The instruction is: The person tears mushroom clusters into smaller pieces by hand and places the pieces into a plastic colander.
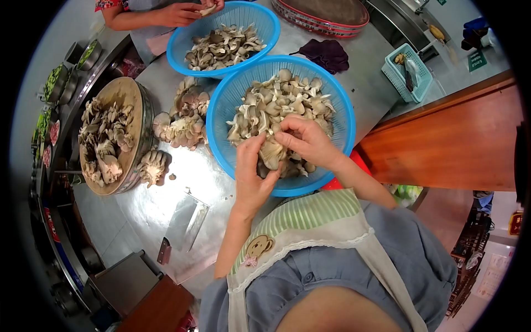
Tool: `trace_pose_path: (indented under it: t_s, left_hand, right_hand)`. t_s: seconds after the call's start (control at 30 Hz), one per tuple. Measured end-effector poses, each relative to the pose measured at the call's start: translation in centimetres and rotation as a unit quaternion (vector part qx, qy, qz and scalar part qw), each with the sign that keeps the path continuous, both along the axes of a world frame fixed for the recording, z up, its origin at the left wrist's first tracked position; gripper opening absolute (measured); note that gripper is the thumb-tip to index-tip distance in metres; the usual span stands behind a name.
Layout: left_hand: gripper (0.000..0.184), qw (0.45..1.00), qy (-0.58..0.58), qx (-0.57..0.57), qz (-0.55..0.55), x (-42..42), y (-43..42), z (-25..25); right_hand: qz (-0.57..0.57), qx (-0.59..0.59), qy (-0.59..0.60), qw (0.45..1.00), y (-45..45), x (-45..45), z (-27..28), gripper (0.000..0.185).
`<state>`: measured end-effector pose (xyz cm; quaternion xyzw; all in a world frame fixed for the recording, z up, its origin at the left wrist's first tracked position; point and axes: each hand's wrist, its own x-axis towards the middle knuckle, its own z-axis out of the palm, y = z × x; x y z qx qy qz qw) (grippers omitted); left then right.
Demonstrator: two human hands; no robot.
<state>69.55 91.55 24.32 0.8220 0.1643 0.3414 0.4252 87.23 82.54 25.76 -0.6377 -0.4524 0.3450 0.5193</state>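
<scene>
Both my hands are over a blue plastic basket (349, 119) heaped with torn oyster mushrooms (310, 105). Between them is one larger oyster mushroom (271, 153) with a broad grey-brown cap. My left hand (251, 171) grips its left and lower side between thumb and fingers. From the upper right, my right hand (304, 141) pinches its top edge with thumb and bent forefinger. Left of the basket, whole mushroom clusters (185, 119) lie on the steel table (133, 213).
A round wooden board (130, 91) with more mushrooms stands at left. A cleaver (188, 221) lies on the table. Across from me, a co-worker's hands (185, 14) work beside a second blue basket (271, 19). A dark cloth (326, 55) and a green basket (417, 83) are at right.
</scene>
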Motion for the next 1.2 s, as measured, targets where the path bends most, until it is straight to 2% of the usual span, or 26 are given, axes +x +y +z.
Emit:
trace_pose_path:
  t_s: [0.03, 0.07, 0.1, 0.13, 0.2, 0.23, 0.3, 0.37, 0.4, 0.43, 0.5, 0.53, 0.57, 0.6, 0.63, 0.7, 0.73, 0.77, 0.83, 0.97, 1.03, 1.07, 1.1, 1.13, 1.2]
  left_hand:
    - [0.077, 1.000, -0.001, 0.000, 0.000, 0.1, 0.0, -0.4]
    - [0.072, 0.998, -0.010, -0.064, 0.001, 0.1, 0.0, -1.1]
    - [0.067, 0.992, -0.019, -0.127, 0.001, 0.2, 0.0, -1.3]
    - [0.067, 0.992, -0.019, -0.127, 0.001, 0.3, -0.2, -1.3]
    - [0.058, 0.916, -0.106, -0.388, -0.008, 0.7, -0.9, -0.9]
    - [0.058, 0.915, -0.106, -0.388, -0.008, 0.6, -0.8, -1.1]
    - [0.054, 0.869, -0.150, -0.472, 0.006, 0.2, -0.5, -1.5]
    - [0.056, 0.863, -0.141, -0.485, 0.014, -0.2, -0.2, -1.2]
    - [0.056, 0.844, -0.143, -0.517, 0.008, -0.4, 0.0, -1.4]
    - [0.057, 0.824, -0.144, -0.548, 0.001, -0.5, 0.1, -1.4]
    - [0.061, 0.819, -0.142, -0.555, -0.008, -0.6, 0.1, -0.8]
    - [0.062, 0.805, -0.142, -0.576, -0.030, -0.7, 0.1, -0.4]
    - [0.063, 0.789, -0.142, -0.595, -0.053, -0.8, 0.0, -0.1]
    - [0.063, 0.789, -0.141, -0.595, -0.054, -0.8, -0.1, 0.1]
    - [0.065, 0.789, -0.127, -0.599, -0.055, -0.7, -0.2, 0.2]
    - [0.068, 0.788, -0.113, -0.602, -0.058, -0.4, -0.5, -0.1]
    - [0.068, 0.832, -0.103, -0.544, -0.041, -0.2, -0.7, -0.9]
    - [0.069, 0.871, -0.093, -0.483, -0.023, -0.2, -0.9, -1.3]
    - [0.067, 0.859, -0.095, -0.503, -0.023, -0.4, -0.9, -1.1]
    - [0.063, 0.828, -0.091, -0.552, -0.021, -0.4, -0.9, -0.4]
    - [0.063, 0.830, -0.093, -0.550, -0.024, -0.4, -1.0, -0.5]
    - [0.063, 0.831, -0.095, -0.548, -0.025, -0.4, -1.0, -0.6]
    - [0.063, 0.830, -0.094, -0.549, -0.027, -0.5, -1.0, -0.7]
    - [0.064, 0.828, -0.101, -0.551, -0.029, -0.5, -1.1, -1.0]
    - [0.064, 0.826, -0.109, -0.552, -0.031, -0.6, -1.1, -1.1]
  right_hand:
    - [-0.011, 0.002, -0.008, 1.000, 0.0, 0.1, -0.2, 0.019]
    - [-0.011, 0.001, -0.009, 1.000, 0.0, 0.0, -0.4, 0.019]
    - [-0.032, -0.010, 0.089, 0.995, 0.0, -0.2, -0.6, 0.019]
    - [-0.053, -0.021, 0.186, 0.981, 0.0, -0.4, -0.6, 0.020]
    - [-0.088, -0.013, 0.217, 0.972, 0.2, -0.5, -0.3, 0.021]
    - [-0.122, -0.004, 0.247, 0.961, 0.3, -0.5, -0.2, 0.022]
    - [-0.152, 0.009, 0.252, 0.956, 0.0, 0.8, -0.3, 0.023]
    - [-0.143, 0.089, 0.103, 0.980, -0.3, 1.7, -0.9, 0.033]
    - [-0.131, 0.036, -0.032, 0.990, -0.9, 2.2, -0.7, 0.048]
    - [-0.131, 0.036, -0.032, 0.990, -1.2, 2.1, -0.7, 0.048]
    - [-0.087, -0.002, -0.144, 0.986, -1.8, 1.6, 0.0, 0.057]
    - [-0.086, -0.002, -0.144, 0.986, -1.9, 0.8, 0.9, 0.057]
    - [-0.034, 0.020, -0.148, 0.988, -1.7, -0.2, 1.9, 0.057]
    - [0.016, 0.042, -0.152, 0.987, -1.5, -0.9, 2.4, 0.057]
    - [0.014, 0.042, -0.152, 0.987, -1.5, -1.2, 2.4, 0.057]
    - [0.065, 0.021, -0.218, 0.974, -1.3, -1.4, 2.3, 0.056]
    - [0.056, 0.035, -0.205, 0.976, -1.2, -1.7, 2.6, 0.048]
    - [0.057, 0.035, -0.205, 0.976, -1.2, -1.7, 2.5, 0.048]
    - [0.038, 0.063, -0.234, 0.970, -1.3, -1.8, 1.9, 0.035]
    - [-0.014, 0.060, -0.309, 0.949, -1.4, -2.5, 1.5, 0.022]
    - [-0.078, 0.044, -0.218, 0.972, -1.6, -2.5, 1.1, 0.016]
    - [-0.079, 0.044, -0.218, 0.972, -1.7, -2.2, 0.7, 0.016]
    - [-0.092, 0.023, -0.041, 0.995, -1.8, -1.6, 0.4, 0.019]
    - [-0.101, 0.003, 0.137, 0.985, -1.9, -1.0, 0.0, 0.023]
    - [-0.136, 0.012, 0.155, 0.978, -2.3, 0.0, -0.5, 0.024]
